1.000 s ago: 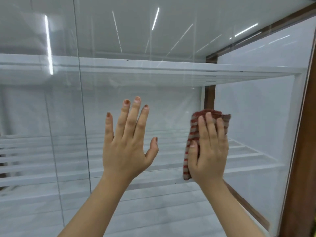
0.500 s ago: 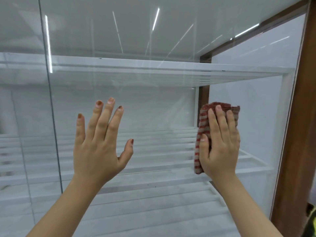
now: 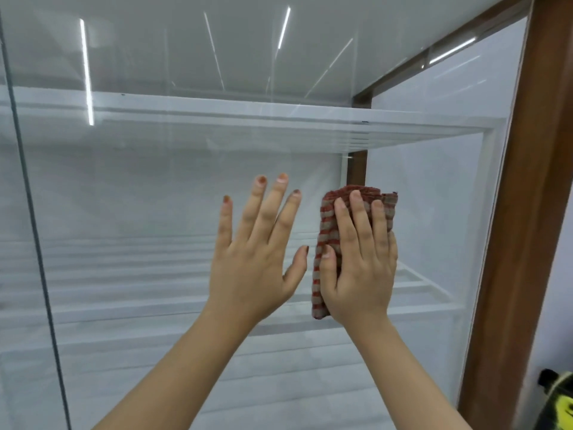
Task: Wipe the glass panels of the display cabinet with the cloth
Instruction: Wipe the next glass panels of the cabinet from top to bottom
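The display cabinet's front glass panel (image 3: pixel 148 187) fills the view, with ceiling lights reflected in it. My right hand (image 3: pixel 361 262) presses a folded red-and-grey striped cloth (image 3: pixel 327 225) flat against the glass with straight fingers, thumb on the cloth's left edge. Just left of it, my left hand (image 3: pixel 257 259) is held flat with fingers spread at the same glass, holding nothing. Whether the left palm touches the pane is unclear.
A dark seam (image 3: pixel 34 231) between glass panels runs down the left. The brown wooden frame post (image 3: pixel 524 231) bounds the panel on the right. White shelves (image 3: pixel 279 119) stand inside behind the glass. A black-and-yellow object (image 3: pixel 558 398) sits at the lower right corner.
The cloth hand went right along the glass, then came back toward the middle. My left hand has closed in beside it. The view has shifted right, so the seam sits further left.
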Demonstrator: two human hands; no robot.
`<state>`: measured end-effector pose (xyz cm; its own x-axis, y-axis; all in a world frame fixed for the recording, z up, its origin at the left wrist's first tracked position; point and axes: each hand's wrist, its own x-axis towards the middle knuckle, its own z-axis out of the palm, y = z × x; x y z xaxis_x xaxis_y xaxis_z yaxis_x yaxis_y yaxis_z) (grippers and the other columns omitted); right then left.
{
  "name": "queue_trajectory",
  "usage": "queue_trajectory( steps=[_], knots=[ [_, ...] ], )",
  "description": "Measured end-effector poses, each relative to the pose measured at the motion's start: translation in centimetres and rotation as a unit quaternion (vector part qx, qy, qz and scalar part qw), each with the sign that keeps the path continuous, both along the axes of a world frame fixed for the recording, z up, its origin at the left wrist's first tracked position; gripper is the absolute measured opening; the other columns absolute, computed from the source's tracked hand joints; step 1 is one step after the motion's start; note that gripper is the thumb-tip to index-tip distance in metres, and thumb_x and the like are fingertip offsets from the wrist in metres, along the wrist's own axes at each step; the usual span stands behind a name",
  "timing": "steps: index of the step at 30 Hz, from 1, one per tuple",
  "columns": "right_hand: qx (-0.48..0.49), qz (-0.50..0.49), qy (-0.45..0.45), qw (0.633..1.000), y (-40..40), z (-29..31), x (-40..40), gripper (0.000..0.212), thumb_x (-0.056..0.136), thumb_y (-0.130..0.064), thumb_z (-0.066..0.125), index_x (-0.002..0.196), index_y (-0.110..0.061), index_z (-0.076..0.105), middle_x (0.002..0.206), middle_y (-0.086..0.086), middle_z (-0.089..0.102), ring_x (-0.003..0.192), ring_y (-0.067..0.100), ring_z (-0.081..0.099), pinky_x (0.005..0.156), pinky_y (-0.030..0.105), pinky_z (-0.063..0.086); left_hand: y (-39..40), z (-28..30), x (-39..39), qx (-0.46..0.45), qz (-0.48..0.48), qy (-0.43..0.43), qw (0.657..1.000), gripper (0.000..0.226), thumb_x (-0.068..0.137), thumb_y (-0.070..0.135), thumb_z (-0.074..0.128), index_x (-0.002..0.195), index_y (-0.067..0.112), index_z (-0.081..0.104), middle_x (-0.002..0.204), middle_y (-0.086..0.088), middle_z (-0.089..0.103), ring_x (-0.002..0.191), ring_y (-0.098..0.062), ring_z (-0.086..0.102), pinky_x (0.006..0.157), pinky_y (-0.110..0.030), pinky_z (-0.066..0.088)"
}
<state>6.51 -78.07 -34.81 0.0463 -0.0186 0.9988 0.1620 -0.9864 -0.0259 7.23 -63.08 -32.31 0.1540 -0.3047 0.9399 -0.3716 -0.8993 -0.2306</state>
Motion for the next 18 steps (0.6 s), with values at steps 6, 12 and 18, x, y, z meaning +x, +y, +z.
queue_trajectory(
  steps=[6, 12, 18],
  knots=[
    [-0.046, 0.000, 0.014, 0.999, -3.5, 1.7, -0.2, 0.054, 0.089, -0.031, 0.037, 0.142, -0.022, 0.029, 0.149, 0.001, 0.027, 0.141, 0.019, 0.017, 0.112, 0.043, 0.018, -0.9, -0.4, 0.7, -0.017, 0.025, -0.029, 0.999, 0.063, 0.089, 0.044, 0.040, 0.143, 0.012, 0.030, 0.151, -0.010, 0.025, 0.141, -0.027, 0.017, 0.113, -0.055, 0.007],
    [0.040, 0.000, 0.004, 0.999, -9.6, 0.2, -0.5, 0.052, 0.092, -0.029, 0.031, 0.142, -0.017, 0.028, 0.149, 0.007, 0.030, 0.141, 0.025, 0.018, 0.114, 0.044, 0.016, -1.2, -0.6, 0.8, -0.029, 0.029, -0.040, 0.998, 0.064, 0.089, 0.043, 0.040, 0.143, 0.012, 0.028, 0.151, -0.008, 0.022, 0.141, -0.027, 0.017, 0.113, -0.053, 0.004],
    [0.016, 0.008, 0.004, 1.000, -8.0, -1.7, -0.4, 0.051, 0.092, -0.029, 0.032, 0.142, -0.018, 0.028, 0.148, 0.003, 0.029, 0.140, 0.024, 0.019, 0.112, 0.046, 0.020, -1.3, -0.6, 0.8, -0.032, 0.030, -0.035, 0.998, 0.066, 0.088, 0.042, 0.039, 0.144, 0.013, 0.025, 0.152, -0.007, 0.019, 0.142, -0.027, 0.013, 0.114, -0.051, 0.001]
  ],
)
